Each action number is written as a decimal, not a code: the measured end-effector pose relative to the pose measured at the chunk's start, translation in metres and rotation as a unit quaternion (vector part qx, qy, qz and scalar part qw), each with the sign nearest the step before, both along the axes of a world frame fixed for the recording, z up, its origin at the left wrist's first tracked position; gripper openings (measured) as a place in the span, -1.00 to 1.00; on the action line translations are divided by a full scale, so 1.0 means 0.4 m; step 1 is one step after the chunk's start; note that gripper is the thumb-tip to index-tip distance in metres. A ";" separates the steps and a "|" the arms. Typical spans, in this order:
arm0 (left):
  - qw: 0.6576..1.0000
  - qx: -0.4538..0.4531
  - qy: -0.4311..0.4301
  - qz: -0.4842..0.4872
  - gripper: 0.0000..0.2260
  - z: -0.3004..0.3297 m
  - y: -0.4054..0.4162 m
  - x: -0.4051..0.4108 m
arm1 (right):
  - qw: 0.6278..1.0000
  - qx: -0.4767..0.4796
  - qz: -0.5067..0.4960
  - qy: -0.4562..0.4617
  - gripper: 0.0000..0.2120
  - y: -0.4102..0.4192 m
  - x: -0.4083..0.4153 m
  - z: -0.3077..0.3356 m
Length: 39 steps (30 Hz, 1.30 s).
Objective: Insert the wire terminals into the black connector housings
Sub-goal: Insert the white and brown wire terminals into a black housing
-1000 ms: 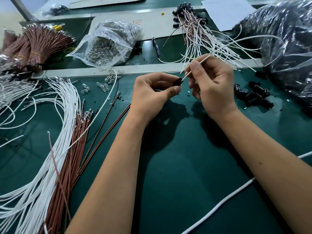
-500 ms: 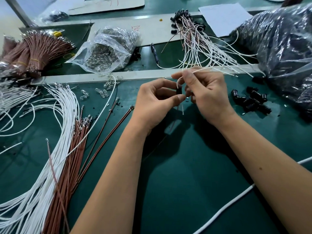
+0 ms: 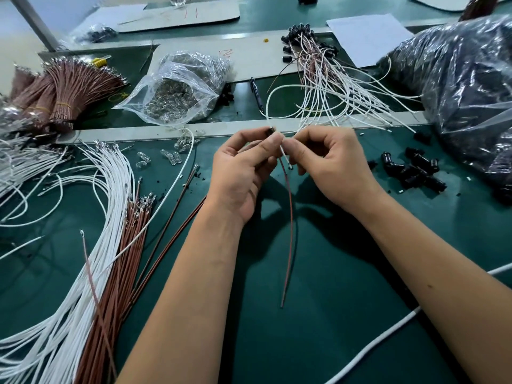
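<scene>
- Pinching the housing (image 3: 270, 131) between thumb and fingertips, the left hand (image 3: 243, 167) has its fingers curled round it just below the grey rail (image 3: 360, 123).
- The right hand (image 3: 329, 162) (fingers curled, thumb against forefinger) nips the white wire (image 3: 284, 154) right beside the housing; a second ago it held that wire out straight, up and to the right.
- The white wire now loops up over the rail and comes back to the housing.
- A brown wire (image 3: 289, 217) hangs from the housing toward the near edge of the mat (image 3: 318, 314); it did not show a second ago.
- Both hands sit closer to the rail than before.
- Loose housings (image 3: 412, 169) lie right of the hands, below the rail.
- White and brown wires (image 3: 110, 231) fan out left of the hands.
- A clear bag (image 3: 177, 87) lies beyond the rail.
</scene>
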<state>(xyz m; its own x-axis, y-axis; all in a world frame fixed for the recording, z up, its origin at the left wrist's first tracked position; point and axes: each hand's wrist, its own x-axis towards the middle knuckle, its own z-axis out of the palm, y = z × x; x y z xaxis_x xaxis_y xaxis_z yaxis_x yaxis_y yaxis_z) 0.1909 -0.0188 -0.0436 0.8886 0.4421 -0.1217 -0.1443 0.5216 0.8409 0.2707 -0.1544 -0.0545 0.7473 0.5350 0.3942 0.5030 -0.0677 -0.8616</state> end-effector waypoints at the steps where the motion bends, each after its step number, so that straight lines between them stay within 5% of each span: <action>1: 1.000 -0.008 -0.002 -0.003 -0.80 0.002 0.001 -0.001 | 1.000 0.008 0.012 0.018 -0.82 -0.002 0.002 0.000; 13: 0.999 -0.034 -0.001 0.011 -0.86 0.012 0.018 -0.005 | 0.980 -0.033 0.146 0.132 -0.83 -0.017 -0.007 0.018; 19: 0.996 -0.079 -0.028 0.037 -0.82 0.021 0.052 -0.011 | 0.871 -0.198 0.383 0.238 -0.83 -0.055 -0.006 0.045; 25: 1.000 0.020 0.021 -0.010 -0.84 0.008 0.025 -0.008 | 0.957 -0.038 0.172 0.230 -0.74 -0.003 -0.015 0.023; 31: 0.999 -0.032 0.008 0.034 -0.96 0.001 0.042 -0.003 | 0.905 -0.180 0.318 0.218 -0.76 -0.038 -0.011 0.021; 36: 0.998 0.052 0.023 0.006 -0.88 -0.002 0.028 -0.004 | 0.961 -0.042 0.148 0.228 -0.75 0.010 -0.026 0.004; 39: 0.999 0.040 0.025 0.027 -0.92 -0.001 0.027 -0.004 | 0.932 -0.137 0.259 0.214 -0.78 -0.019 -0.011 0.019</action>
